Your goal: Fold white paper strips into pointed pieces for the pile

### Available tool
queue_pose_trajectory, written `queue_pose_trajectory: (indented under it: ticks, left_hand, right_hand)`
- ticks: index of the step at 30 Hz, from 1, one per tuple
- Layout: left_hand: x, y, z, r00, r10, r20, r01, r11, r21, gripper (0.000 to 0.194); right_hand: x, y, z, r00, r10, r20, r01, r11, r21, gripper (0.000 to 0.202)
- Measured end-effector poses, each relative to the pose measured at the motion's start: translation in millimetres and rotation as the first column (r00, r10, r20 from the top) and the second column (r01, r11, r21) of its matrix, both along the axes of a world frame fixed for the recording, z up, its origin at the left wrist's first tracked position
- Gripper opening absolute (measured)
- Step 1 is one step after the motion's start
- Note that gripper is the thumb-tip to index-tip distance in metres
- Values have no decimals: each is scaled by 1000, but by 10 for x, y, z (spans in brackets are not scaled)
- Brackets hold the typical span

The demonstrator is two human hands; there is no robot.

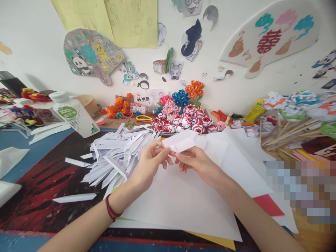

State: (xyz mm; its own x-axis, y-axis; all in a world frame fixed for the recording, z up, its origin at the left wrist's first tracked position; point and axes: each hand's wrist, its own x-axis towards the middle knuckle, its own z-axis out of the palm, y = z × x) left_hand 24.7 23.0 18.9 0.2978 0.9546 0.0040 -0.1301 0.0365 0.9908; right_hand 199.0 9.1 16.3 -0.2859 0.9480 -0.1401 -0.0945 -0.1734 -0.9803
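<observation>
A small folded piece of white paper [181, 140] is held up between both hands, over large white sheets [183, 199]. My left hand [153, 157] pinches its lower left edge with thumb and fingers. On the right side, my right hand [195, 161] grips the lower edge the same way, its fingers curled beneath. Left of the hands lies a heap of narrow folded white paper strips [112, 154]. One loose strip [75, 198] rests apart on the dark mat [47, 189], nearer to me.
Red-and-white paper flowers [194, 119] crowd the back of the table beside blue and orange flowers [194, 91]. A white bottle [75, 113] stands at the back left. Flowers on wooden sticks [280, 134] lie at the right. Red paper [269, 205] pokes out near the right forearm.
</observation>
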Motion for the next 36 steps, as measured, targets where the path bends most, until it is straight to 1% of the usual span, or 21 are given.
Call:
queue_pose_trajectory:
  ticks: [2, 5, 9, 11, 13, 14, 15, 16, 17, 18, 19, 20, 21, 22, 24, 28, 29, 30, 31, 32, 36]
  left_hand:
    - [27, -25, -14, 998, -17, -53, 17, 1000, -3, 20]
    - [50, -52, -8, 985, -22, -169, 26, 999, 22, 18]
    - [59, -74, 21, 960, -83, -267, 97, 995, 39, 18]
    - [56, -73, 14, 938, -101, -332, 133, 988, 76, 21]
    - [40, -59, -14, 896, -30, -443, 120, 977, 176, 21]
    - [25, -47, -33, 864, 42, -501, 101, 961, 256, 20]
    - [5, -33, -54, 823, 141, -550, 74, 933, 351, 20]
    - [-20, -18, -73, 787, 219, -577, 77, 892, 445, 27]
    - [-48, -4, -89, 743, 302, -597, 93, 837, 540, 37]
    - [-78, 9, -99, 684, 381, -622, 147, 763, 630, 41]
    - [-108, 19, -103, 629, 443, -638, 239, 672, 701, 39]
    - [-136, 26, -101, 594, 491, -637, 334, 570, 751, 32]
    - [-161, 29, -94, 571, 506, -647, 433, 484, 760, 28]
    - [-180, 28, -83, 549, 508, -663, 513, 422, 748, 27]
    - [-207, 20, -61, 542, 525, -656, 571, 343, 746, 26]
    - [-225, 17, -64, 556, 558, -616, 591, 256, 765, 22]
    - [-224, 23, -75, 564, 562, -605, 587, 243, 772, 22]
    - [-218, 31, -86, 575, 559, -597, 574, 243, 782, 22]
    - [-209, 41, -95, 593, 550, -588, 551, 255, 794, 22]
    - [-197, 52, -100, 615, 535, -579, 517, 281, 809, 22]
    - [-141, 93, -56, 735, 429, -525, 319, 464, 826, 12]
  right_hand:
    - [-30, -3, -25, 998, -61, 30, 59, 996, 60, 32]
    - [-37, 5, -35, 987, -152, 48, 145, 981, 126, 31]
    - [-40, 4, -15, 984, -169, 51, 157, 972, 177, 32]
    - [-39, 5, -12, 984, -170, 54, 157, 970, 187, 32]
    - [-23, 15, -13, 978, -196, 67, 180, 965, 191, 33]
    - [-8, 22, -13, 974, -215, 75, 198, 961, 191, 33]
    - [10, 31, -12, 969, -233, 84, 214, 958, 190, 33]
    - [30, 40, -9, 964, -251, 93, 230, 955, 188, 33]
    - [50, 49, -7, 959, -266, 103, 244, 952, 186, 33]
    - [68, 56, -4, 954, -279, 112, 255, 949, 187, 33]
    - [82, 61, -2, 951, -286, 120, 262, 947, 188, 33]
    - [93, 64, 0, 949, -288, 126, 262, 946, 190, 33]
    - [99, 65, 1, 949, -286, 130, 259, 946, 193, 33]
    - [100, 64, 2, 951, -281, 131, 253, 947, 198, 33]
    - [94, 59, 4, 954, -268, 135, 238, 950, 204, 32]
    - [67, 52, 10, 962, -240, 133, 212, 957, 198, 32]
    - [62, 51, 12, 965, -229, 128, 201, 959, 198, 31]
    - [58, 50, 13, 969, -215, 123, 188, 962, 200, 30]
    - [55, 48, 15, 973, -201, 117, 174, 963, 204, 29]
    - [53, 46, 17, 976, -188, 112, 162, 965, 206, 28]
    - [42, 31, 31, 979, -169, 111, 142, 966, 216, 25]
